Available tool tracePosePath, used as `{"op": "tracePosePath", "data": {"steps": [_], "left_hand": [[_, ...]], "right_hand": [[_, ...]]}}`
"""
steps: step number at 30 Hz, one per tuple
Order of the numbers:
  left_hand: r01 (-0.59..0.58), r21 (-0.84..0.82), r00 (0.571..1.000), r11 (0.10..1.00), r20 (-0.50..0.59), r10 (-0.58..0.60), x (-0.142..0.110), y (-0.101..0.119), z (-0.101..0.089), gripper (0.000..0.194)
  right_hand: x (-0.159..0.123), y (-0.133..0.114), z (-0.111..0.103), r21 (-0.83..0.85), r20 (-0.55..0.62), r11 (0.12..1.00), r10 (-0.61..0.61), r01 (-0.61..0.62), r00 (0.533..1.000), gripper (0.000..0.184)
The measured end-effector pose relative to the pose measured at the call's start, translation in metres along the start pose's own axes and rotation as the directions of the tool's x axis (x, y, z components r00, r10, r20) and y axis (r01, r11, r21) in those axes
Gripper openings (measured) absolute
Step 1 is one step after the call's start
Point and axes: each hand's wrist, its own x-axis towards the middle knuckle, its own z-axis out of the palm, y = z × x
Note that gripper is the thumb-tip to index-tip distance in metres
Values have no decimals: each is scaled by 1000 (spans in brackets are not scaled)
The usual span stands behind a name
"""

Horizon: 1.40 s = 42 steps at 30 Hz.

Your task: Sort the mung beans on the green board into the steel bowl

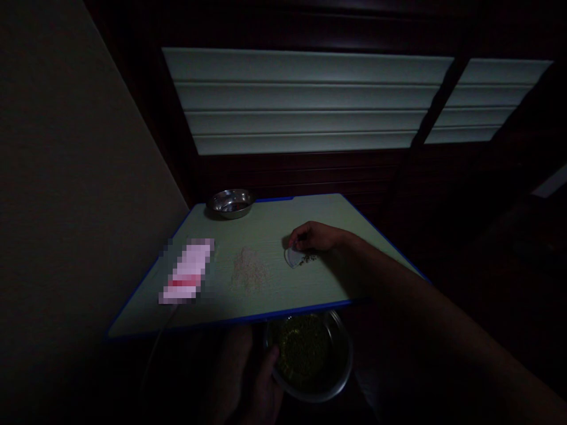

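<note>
My right hand [316, 236] is over the table, its fingers closed on a thin, pale piece with a rounded edge [292, 257]; the dim light hides its exact kind. Right beside that piece is a little cluster of dark grains [308, 259]. Below the table's front edge, my left hand [267, 383] grips the left side of a metal bowl [344, 372], with the thumb at the rim. Small greenish grains [305, 348] fill much of this bowl. To the left of my right hand, a patch of pale reddish grains [250, 270] is spread on the tabletop.
The light table [274, 221] has a blue edge. A second metal bowl [231, 204] stands at its back left, with something dark inside. A blurred-out pink and white object [189, 271] lies at the left, a thin cord running down from it. Slatted panels [305, 97] rise behind.
</note>
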Motion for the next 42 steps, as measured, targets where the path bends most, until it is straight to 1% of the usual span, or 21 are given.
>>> {"op": "tracePosePath", "data": {"steps": [2,4,6,7,9,11,13,14,15,17,19,21,25,31,36,40,42], "left_hand": [[35,-18,998,999,-49,-36,3,-1,-1,63],[52,-40,997,998,-59,-54,6,-4,-5,63],[65,-49,997,997,-34,-67,11,-7,-10,62],[69,-41,997,997,-12,-70,13,-8,-13,61],[68,-10,997,998,31,-68,18,-12,-19,56],[62,22,996,998,56,-63,23,-15,-24,54],[55,43,996,998,74,-58,27,-18,-28,52],[50,51,995,997,82,-54,28,-19,-29,51],[44,55,995,998,87,-49,28,-19,-29,51],[34,58,995,998,95,-39,28,-19,-29,51],[21,61,995,998,99,-27,26,-17,-28,52],[8,60,995,998,95,-13,24,-16,-26,54],[-1,65,996,998,90,-4,20,-13,-21,56],[32,65,997,997,72,-37,15,-11,-17,47],[23,35,999,999,37,-24,10,-7,-10,46],[79,24,996,997,27,-80,13,-9,-12,43],[80,39,996,996,43,-82,16,-11,-14,41]], "right_hand": [[-4,-1,1,7,-17,1000,2,-2,1000,19],[-9,-3,1,21,-79,1000,-2,3,997,20],[-14,-4,-1,52,-194,999,2,9,981,22],[-17,-4,-3,64,-268,998,13,4,963,22],[-23,-4,-8,63,-427,997,59,-36,902,20],[-30,-3,-15,30,-573,991,127,-133,810,18],[-38,-2,-20,-13,-674,965,185,-262,715,16],[-42,-1,-22,-34,-704,948,201,-315,681,16],[-45,0,-23,-51,-723,934,210,-354,659,16],[-51,3,-23,-82,-743,912,213,-402,634,17],[-55,7,-18,-107,-758,896,208,-432,618,17],[-58,8,-11,-159,-768,877,179,-454,615,16],[-61,5,3,-258,-753,846,126,-467,645,14],[-64,-5,17,-264,-738,842,137,-470,660,18],[-63,-10,29,-256,-740,845,141,-470,658,17],[-63,-13,39,-298,-753,816,118,-496,648,16],[-63,-13,42,-293,-759,827,104,-480,643,15]]}}
